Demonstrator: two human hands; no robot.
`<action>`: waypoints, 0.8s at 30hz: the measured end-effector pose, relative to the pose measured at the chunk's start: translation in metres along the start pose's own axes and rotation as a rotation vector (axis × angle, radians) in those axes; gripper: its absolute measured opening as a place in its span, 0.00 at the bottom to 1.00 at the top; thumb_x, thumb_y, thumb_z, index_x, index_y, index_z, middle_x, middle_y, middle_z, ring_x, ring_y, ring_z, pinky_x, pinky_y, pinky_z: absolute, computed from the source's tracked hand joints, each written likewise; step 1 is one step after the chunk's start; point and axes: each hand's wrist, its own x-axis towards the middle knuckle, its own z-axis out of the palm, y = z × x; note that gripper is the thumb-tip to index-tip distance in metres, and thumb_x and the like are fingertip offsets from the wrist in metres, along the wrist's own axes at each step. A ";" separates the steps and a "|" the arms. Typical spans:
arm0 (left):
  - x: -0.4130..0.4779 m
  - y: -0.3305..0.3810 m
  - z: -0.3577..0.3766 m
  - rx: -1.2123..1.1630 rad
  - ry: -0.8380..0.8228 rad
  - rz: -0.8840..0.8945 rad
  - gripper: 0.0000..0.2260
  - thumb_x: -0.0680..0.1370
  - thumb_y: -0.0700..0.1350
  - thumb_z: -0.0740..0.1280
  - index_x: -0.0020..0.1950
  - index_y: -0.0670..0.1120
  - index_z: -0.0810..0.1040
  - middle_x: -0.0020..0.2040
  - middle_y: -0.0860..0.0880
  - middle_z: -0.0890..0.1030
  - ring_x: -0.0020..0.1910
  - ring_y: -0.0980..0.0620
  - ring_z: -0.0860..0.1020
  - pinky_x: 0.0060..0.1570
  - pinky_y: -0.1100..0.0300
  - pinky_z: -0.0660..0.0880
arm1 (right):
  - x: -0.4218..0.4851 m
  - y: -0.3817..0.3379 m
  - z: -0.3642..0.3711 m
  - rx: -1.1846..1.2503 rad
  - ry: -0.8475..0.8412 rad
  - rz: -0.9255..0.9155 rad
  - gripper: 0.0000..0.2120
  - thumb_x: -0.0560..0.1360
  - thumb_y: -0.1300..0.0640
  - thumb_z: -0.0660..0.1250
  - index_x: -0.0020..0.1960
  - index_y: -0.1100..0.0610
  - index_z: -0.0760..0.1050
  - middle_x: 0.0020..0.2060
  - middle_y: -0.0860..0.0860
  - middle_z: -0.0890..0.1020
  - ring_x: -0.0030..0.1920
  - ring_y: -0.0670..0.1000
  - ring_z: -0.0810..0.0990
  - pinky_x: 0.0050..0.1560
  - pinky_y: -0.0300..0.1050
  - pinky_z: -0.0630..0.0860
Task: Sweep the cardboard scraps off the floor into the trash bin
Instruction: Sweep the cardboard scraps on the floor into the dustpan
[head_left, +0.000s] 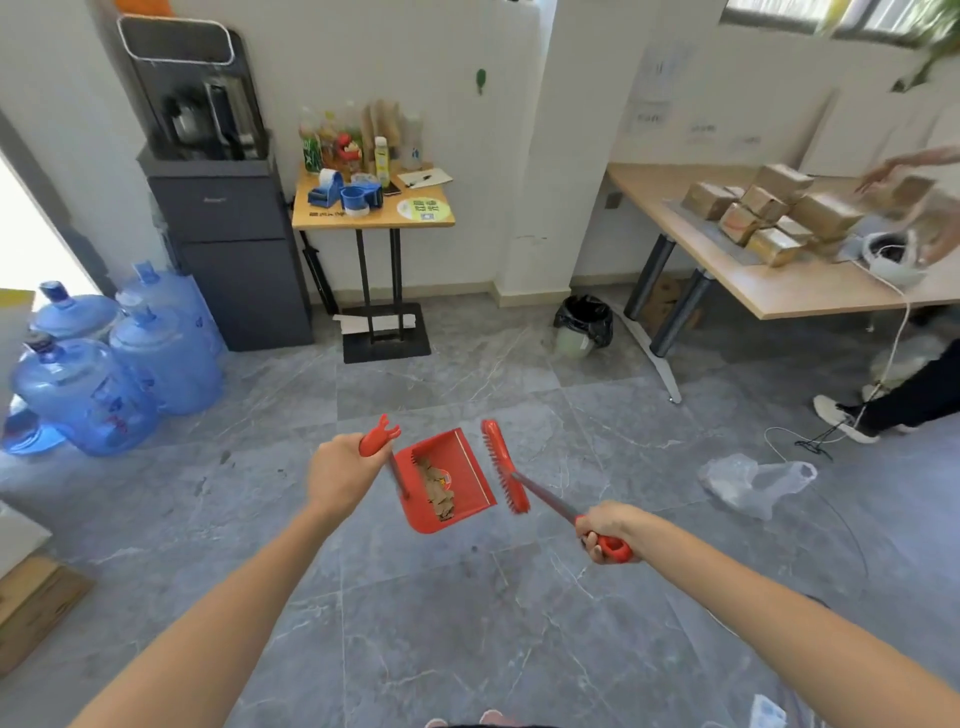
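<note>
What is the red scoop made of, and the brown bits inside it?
The dustpan looks like smooth moulded plastic: even bright red, thin stiff walls, slight sheen. The scraps look like cardboard: dull brown, flat, rough-edged. The brush seems to be the same red plastic, though its bristles are too blurred to judge.

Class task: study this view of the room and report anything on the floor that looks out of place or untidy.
A crumpled clear plastic bag lies loose on the grey floor, right of the red broom, and a thin cable trails across the tiles beside it. The cardboard scraps are already in the dustpan.
</note>
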 end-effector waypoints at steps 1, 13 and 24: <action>0.001 0.004 -0.001 -0.004 0.004 0.007 0.20 0.74 0.56 0.68 0.27 0.46 0.74 0.22 0.50 0.72 0.24 0.49 0.74 0.26 0.56 0.67 | 0.001 -0.002 -0.001 -0.005 -0.001 -0.005 0.09 0.76 0.70 0.57 0.38 0.62 0.68 0.28 0.54 0.69 0.13 0.44 0.66 0.17 0.30 0.65; 0.044 0.029 0.007 -0.010 -0.055 0.080 0.17 0.75 0.55 0.70 0.27 0.51 0.76 0.21 0.53 0.72 0.21 0.55 0.70 0.24 0.62 0.64 | 0.016 -0.027 -0.030 -0.010 -0.056 -0.045 0.07 0.74 0.71 0.59 0.44 0.61 0.71 0.27 0.54 0.71 0.16 0.44 0.67 0.20 0.33 0.66; 0.128 0.088 0.035 0.074 -0.041 0.112 0.19 0.75 0.54 0.69 0.26 0.50 0.72 0.22 0.53 0.71 0.23 0.55 0.71 0.24 0.62 0.63 | 0.072 -0.098 -0.083 0.047 -0.106 -0.020 0.07 0.75 0.70 0.58 0.42 0.60 0.67 0.27 0.54 0.70 0.15 0.44 0.67 0.19 0.32 0.65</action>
